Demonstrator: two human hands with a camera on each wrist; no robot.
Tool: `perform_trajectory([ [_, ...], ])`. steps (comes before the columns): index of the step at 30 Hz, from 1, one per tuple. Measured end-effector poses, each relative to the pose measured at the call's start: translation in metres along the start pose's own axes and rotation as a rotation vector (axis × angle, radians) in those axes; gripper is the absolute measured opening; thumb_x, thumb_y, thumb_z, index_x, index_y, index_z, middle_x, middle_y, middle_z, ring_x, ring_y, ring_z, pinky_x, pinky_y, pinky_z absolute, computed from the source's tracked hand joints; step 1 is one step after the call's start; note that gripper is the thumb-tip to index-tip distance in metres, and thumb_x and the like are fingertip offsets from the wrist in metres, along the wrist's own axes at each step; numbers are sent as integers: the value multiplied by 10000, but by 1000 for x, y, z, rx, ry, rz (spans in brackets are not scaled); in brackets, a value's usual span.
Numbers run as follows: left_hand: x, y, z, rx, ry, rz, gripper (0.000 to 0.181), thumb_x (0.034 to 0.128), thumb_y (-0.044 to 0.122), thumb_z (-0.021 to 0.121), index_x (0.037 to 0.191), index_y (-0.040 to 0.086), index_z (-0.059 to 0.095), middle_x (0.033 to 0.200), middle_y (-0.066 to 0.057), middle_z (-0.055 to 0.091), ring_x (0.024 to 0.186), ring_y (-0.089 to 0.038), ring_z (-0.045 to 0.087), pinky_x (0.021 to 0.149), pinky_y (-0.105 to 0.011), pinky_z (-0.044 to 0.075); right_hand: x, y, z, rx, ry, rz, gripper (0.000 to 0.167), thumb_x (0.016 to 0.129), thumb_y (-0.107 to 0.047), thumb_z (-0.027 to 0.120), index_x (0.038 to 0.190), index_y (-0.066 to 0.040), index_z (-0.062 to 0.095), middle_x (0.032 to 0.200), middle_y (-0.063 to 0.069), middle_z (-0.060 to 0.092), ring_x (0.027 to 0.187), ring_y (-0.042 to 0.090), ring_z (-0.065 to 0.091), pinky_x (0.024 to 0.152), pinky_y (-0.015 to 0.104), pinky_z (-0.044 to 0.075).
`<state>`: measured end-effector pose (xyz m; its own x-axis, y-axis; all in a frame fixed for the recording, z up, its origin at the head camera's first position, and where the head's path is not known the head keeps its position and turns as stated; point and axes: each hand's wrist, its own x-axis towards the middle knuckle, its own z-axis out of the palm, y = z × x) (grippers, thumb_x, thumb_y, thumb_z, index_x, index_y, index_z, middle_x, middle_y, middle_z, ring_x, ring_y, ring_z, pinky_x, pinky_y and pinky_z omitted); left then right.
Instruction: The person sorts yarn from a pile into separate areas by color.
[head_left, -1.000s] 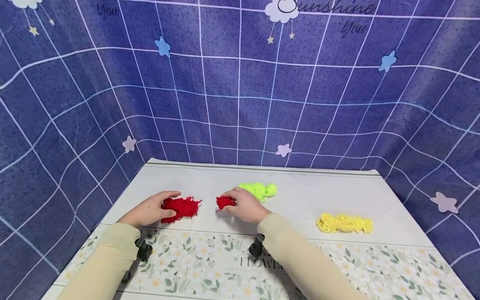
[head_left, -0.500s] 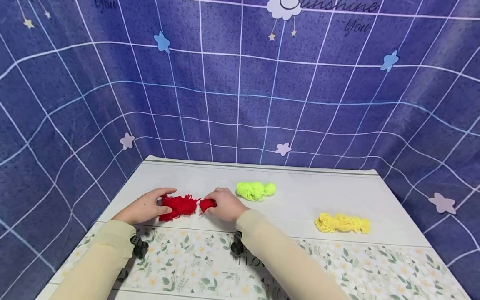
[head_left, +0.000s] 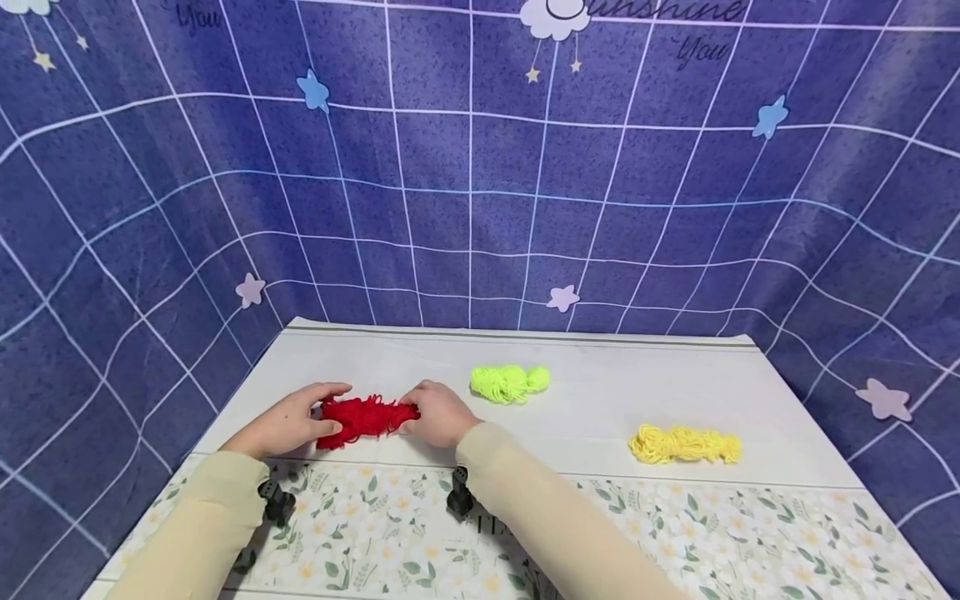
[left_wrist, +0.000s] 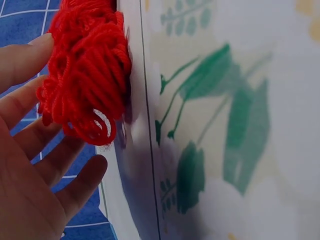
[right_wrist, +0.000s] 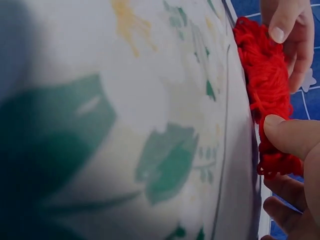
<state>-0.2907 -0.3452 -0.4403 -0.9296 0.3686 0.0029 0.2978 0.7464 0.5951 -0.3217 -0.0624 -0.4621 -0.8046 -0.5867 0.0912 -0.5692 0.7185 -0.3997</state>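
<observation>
A fluffy red bundle of yarn (head_left: 363, 418) lies at the left of the white table top. My left hand (head_left: 288, 421) holds its left end, thumb on the near side and fingers on the far side. In the left wrist view the thumb touches the yarn loops (left_wrist: 90, 70) while the lower fingers spread loosely beyond them. My right hand (head_left: 441, 415) pinches a smaller red yarn bundle (right_wrist: 277, 164), which meets the larger one's right end. In the right wrist view its thumb presses on the yarn; the other fingers are partly hidden behind.
A bright green yarn bundle (head_left: 510, 383) lies farther back, right of my right hand. Over to the right is a yellow yarn skein (head_left: 684, 444). Flower-printed cloth (head_left: 390, 525) covers the near table, and a blue gridded curtain (head_left: 465, 217) stands behind and at both sides.
My right hand has moved left with the small red yarn bundle, closing the gap to the larger one. My left hand stays at the larger bundle's left end.
</observation>
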Motion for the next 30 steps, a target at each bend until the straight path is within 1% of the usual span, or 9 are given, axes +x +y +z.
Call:
perform_trajectory([
  [4,-1,-3,2,15,11,3,649,917,170,732,1496,41,472,1469,-209,484,1276,-390,507,1017,-605,436,-2,-2,0,-33,5,-14,395,911,-338,762,1271,-185,708,1198,-36,623,1132,145,574,988,242,426],
  [8,-1,-2,1,10,8,-1,665,920,204,735,1506,55,460,1472,-215,475,1273,-398,511,1010,-606,441,-4,-1,-2,-62,2,-35,460,901,-378,755,1317,-195,678,1238,-33,612,1172,152,561,1017,259,413],
  [12,-1,1,-1,0,6,-2,713,919,274,747,1527,72,433,1499,-227,441,1314,-443,469,1025,-635,414,-7,2,-5,-69,-17,-38,631,884,-457,744,1437,-200,581,1388,-6,562,1305,168,496,1093,304,375],
  [15,-2,4,-1,0,-3,3,756,916,323,755,1541,76,409,1521,-237,409,1356,-474,413,1034,-654,392,-12,5,-8,-47,-49,-16,757,880,-527,724,1525,-212,481,1526,35,459,1422,202,385,1157,391,315],
  [17,-3,7,-1,4,-6,7,784,912,350,761,1547,71,395,1531,-246,388,1374,-486,382,1033,-665,385,-16,8,-11,-37,-63,-6,815,875,-570,713,1556,-224,432,1580,53,395,1469,222,316,1180,449,274],
  [19,-3,10,-1,23,-3,11,814,906,372,767,1553,63,381,1541,-252,368,1387,-491,357,1034,-677,374,-20,12,-14,-44,-65,-12,851,868,-613,696,1573,-238,401,1608,62,353,1493,238,270,1187,491,245],
  [21,-4,14,-1,46,10,17,843,892,382,781,1553,51,376,1549,-256,355,1397,-492,337,1039,-687,360,-24,15,-16,-63,-60,-31,870,865,-650,673,1581,-249,384,1618,66,334,1501,254,251,1189,508,231],
  [25,-6,25,1,131,49,58,891,861,424,801,1546,33,385,1558,-258,345,1411,-491,302,1055,-705,320,-35,18,-23,-99,-45,-68,898,863,-718,616,1593,-265,354,1633,57,306,1512,279,220,1184,553,211],
  [30,-10,44,5,236,101,88,904,841,495,798,1552,91,411,1591,-230,315,1431,-491,259,1052,-739,277,-53,14,-41,-154,-16,-94,905,864,-776,541,1601,-297,327,1650,12,267,1525,289,174,1172,608,184],
])
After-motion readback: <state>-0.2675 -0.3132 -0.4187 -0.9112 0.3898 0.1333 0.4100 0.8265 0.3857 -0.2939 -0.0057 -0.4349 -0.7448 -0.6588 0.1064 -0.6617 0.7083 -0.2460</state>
